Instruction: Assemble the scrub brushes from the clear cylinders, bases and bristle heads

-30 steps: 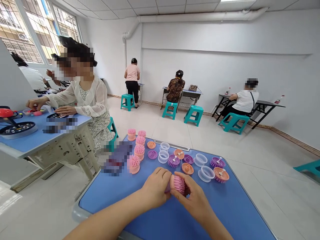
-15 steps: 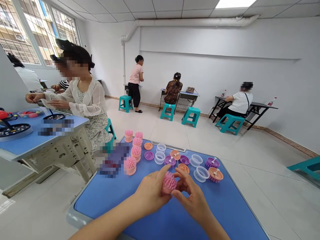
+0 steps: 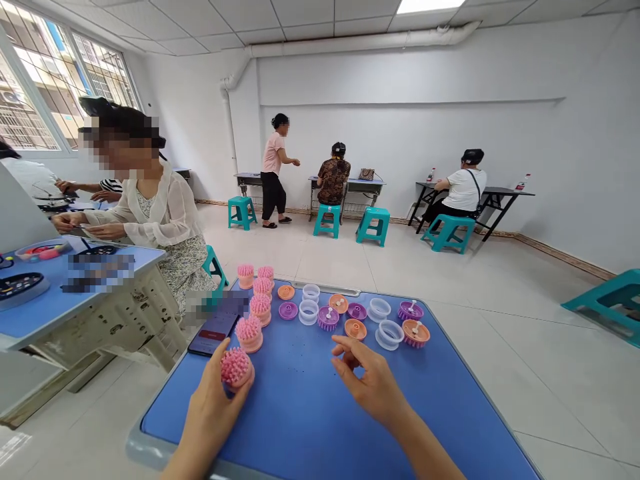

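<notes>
I had the left hand (image 3: 210, 407) gripping a pink bristled brush (image 3: 236, 368) near the bench (image 3: 300, 407)'s left edge; the right hand (image 3: 373, 387) was open and empty; five finished-looking pink brushes (image 3: 249, 333) stood far left; purple bases (image 3: 288, 311), orange bases (image 3: 355, 329) and clear rings (image 3: 310, 311) still lay apart, further right.

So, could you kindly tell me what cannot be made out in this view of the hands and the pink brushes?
In the head view:
The underside of the pink bristle brush is hidden by the left hand holding it.
The far end of the phone lies under a blur patch, so its screen cannot be read.
The left forearm and the near side of the blue table are cut off by the bottom edge.
</notes>
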Demonstrator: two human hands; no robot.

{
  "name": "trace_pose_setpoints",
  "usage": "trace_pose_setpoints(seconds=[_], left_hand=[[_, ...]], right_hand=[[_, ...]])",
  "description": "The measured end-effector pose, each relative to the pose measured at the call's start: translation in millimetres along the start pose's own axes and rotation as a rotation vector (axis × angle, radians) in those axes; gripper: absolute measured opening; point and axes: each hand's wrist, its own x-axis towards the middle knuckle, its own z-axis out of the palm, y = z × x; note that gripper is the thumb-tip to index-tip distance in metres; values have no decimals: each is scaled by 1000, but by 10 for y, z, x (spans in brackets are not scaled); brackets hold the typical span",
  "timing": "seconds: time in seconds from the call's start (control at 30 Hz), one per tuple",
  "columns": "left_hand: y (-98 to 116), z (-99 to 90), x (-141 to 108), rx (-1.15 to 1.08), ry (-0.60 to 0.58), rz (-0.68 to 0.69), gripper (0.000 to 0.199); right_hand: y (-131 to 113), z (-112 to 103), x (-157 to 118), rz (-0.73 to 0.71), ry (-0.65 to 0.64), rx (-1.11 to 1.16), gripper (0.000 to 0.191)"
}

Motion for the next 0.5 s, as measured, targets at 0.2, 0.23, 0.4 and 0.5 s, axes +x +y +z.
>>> trace_pose_setpoints(seconds=[0.2, 0.23, 0.4, 0.5], left_hand=[[-47, 123, 4, -16, 10, 18, 65], [-57, 130, 5, -16, 11, 23, 67], [-38, 74, -57, -22, 183, 70, 71], [139, -21, -189, -16, 326, 149, 48]], right_hand=[[-40, -17, 6, -29, -15, -26, 22], [-44, -18, 8, -36, -17, -29, 22], [-22, -33, 25, -46, -1, -31, 20], [29, -69, 49, -10, 82, -41, 20]])
